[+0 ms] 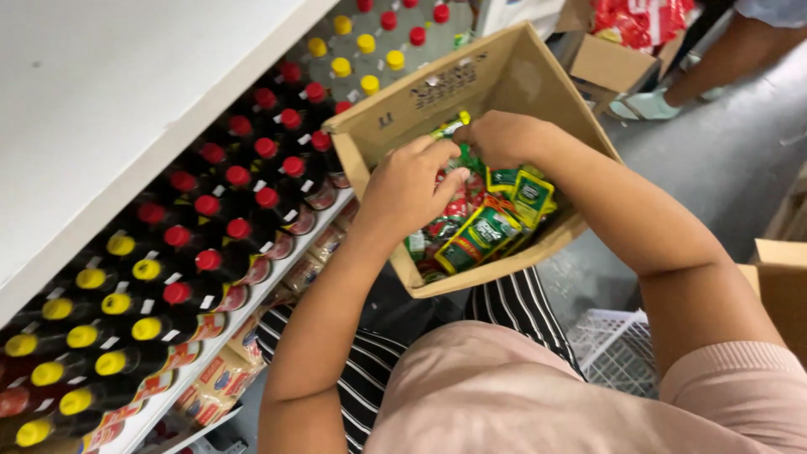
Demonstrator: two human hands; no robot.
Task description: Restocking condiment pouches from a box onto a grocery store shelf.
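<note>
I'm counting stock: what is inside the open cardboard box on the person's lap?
The cardboard box holds green and red sachets. Both hands, left hand and right hand, reach in and cover part of them; lower layers and the bottom are hidden.

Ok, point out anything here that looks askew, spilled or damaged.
Nothing is spilled or torn. The cardboard box sits tilted on the person's lap, with green and red sachets heaped loosely inside. Both hands, left hand and right hand, are in it. The dark bottles stand in neat rows.
</note>
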